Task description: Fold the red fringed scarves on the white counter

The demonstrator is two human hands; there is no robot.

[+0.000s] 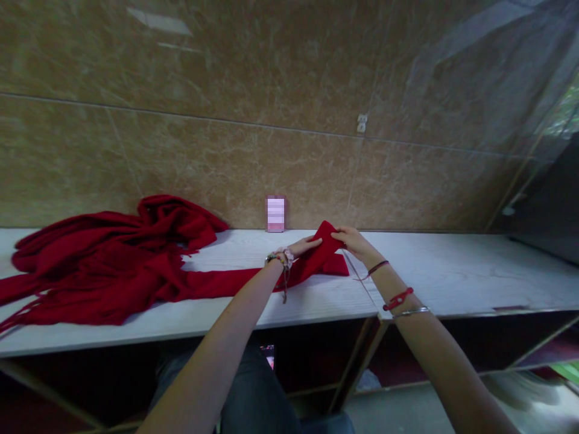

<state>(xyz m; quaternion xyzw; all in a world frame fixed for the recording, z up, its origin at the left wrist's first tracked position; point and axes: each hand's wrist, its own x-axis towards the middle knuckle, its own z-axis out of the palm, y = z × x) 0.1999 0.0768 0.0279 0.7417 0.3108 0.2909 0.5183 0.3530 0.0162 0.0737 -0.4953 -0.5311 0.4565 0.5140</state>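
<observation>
- Cloth [104,265]: red, one long piece as far as I can see, on the white counter [452,271]. Bulk of it is bunched up on the person's left.
- Done, my read: a narrow strip [226,283] runs out of the heap toward the hands, fairly flat and straight. Looks doubled along its length, layer count unclear.
- In hand: strip lifts off the counter near its far end, bent over at the top. Another flat piece [337,265] of the same red sits just under and beside it; can't tell how they join.
- Right hand [355,241]: pinching the edge of the lifted part, thumb against fingers.
- Left hand [304,247]: fingers stretched out along the lifted part, touching it. Thumb hidden, can't tell if it grips.
- Left to sort: heap is loose and creased, fringe loose at its edges. By eye, more cloth is rumpled than neat, so I'd call it early.
- No finished bundle visible.
- Small upright panel [275,214] leans by the wall [289,169], apart from the cloth.
</observation>
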